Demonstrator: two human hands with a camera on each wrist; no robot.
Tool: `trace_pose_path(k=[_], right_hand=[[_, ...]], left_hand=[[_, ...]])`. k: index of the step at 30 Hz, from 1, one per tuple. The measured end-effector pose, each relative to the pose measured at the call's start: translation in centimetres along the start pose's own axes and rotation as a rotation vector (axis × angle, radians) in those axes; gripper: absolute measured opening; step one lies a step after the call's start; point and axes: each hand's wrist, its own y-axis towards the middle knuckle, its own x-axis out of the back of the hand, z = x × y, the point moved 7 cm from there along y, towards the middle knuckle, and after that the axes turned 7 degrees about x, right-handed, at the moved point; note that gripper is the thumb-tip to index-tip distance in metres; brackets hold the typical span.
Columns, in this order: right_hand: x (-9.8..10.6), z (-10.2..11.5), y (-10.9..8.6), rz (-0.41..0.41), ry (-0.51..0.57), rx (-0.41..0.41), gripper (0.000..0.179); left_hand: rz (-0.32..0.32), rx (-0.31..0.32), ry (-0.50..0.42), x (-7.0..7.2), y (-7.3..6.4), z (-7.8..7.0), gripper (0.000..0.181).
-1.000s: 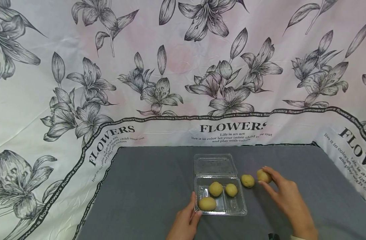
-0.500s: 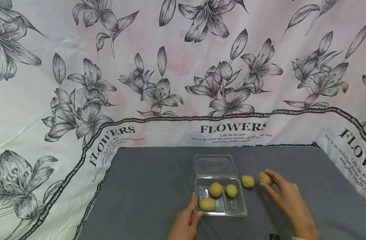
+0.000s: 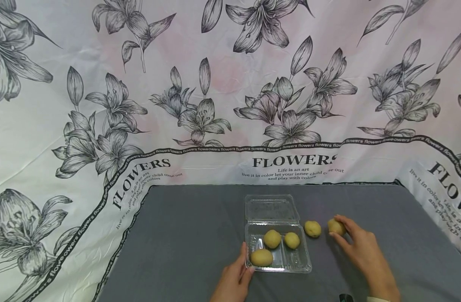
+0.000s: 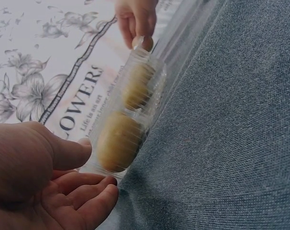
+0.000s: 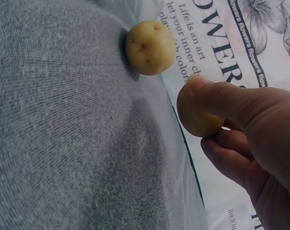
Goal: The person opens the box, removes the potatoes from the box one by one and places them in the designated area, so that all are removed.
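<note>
A clear plastic clamshell box (image 3: 300,262) lies open on the dark grey cloth, its lid (image 3: 271,208) folded back. Inside sit three potatoes: a larger one (image 3: 261,257) at front left, one (image 3: 272,239) behind it and one (image 3: 292,240) to the right. My left hand (image 3: 233,279) holds the box's front left corner between thumb and fingers. My right hand (image 3: 360,247) pinches a potato (image 5: 195,112) between thumb and fingers, right of the box. Another potato (image 5: 150,47) rests on the cloth between box and right hand.
Grey cloth (image 3: 177,243) covers the table. A white curtain (image 3: 200,167) with printed flowers and lettering hangs behind and at the sides. A small black object (image 3: 345,298) shows at the bottom edge, near the right sleeve.
My right hand has moved slightly right and toward me with its potato, widening the gap from the loose potato. The left hand and the box stay in place.
</note>
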Motion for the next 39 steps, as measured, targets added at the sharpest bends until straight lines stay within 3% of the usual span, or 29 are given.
trace_pose_path(k=[4,10,11,12,17,18,21,24,31,37,39], right_hand=[[-0.3,-0.3,0.0,0.010,0.002,-0.003,0.053],[-0.8,-0.7,0.1,0.033,0.008,-0.013,0.054],[-0.9,-0.8,0.1,0.038,0.009,-0.015,0.054],[-1.0,-0.8,0.1,0.043,0.011,-0.016,0.055],[-1.2,-0.9,0.2,0.043,0.014,-0.001,0.057],[-1.2,-0.9,0.3,0.043,0.013,0.003,0.057],[-1.3,-0.9,0.3,0.043,0.010,0.010,0.057],[-1.4,-0.9,0.4,0.046,0.011,0.011,0.057],[-1.8,-1.1,0.4,0.062,-0.008,0.013,0.055],[-2.0,-1.3,0.5,0.119,-0.002,-0.034,0.057],[-2.1,-1.3,0.5,0.138,-0.004,-0.045,0.057]], left_hand=[[0.007,-0.015,-0.014,0.9,-0.5,-2.4,0.071],[-0.008,-0.021,0.018,1.3,-0.8,-3.5,0.068],[-0.018,-0.048,0.038,1.3,-0.8,-3.4,0.067],[-0.011,-0.023,0.021,1.4,-0.8,-3.6,0.068],[0.005,0.016,0.002,1.4,-0.7,-3.9,0.067],[0.014,0.054,-0.019,1.5,-0.8,-4.0,0.068],[0.020,0.084,-0.020,1.5,-0.8,-4.1,0.069],[0.015,0.080,-0.023,1.5,-0.8,-4.0,0.069],[-0.013,-0.029,-0.025,0.9,-0.6,-2.7,0.068],[0.019,0.050,-0.088,1.2,-0.6,-3.5,0.069],[0.012,0.051,-0.078,0.9,-0.5,-2.5,0.070]])
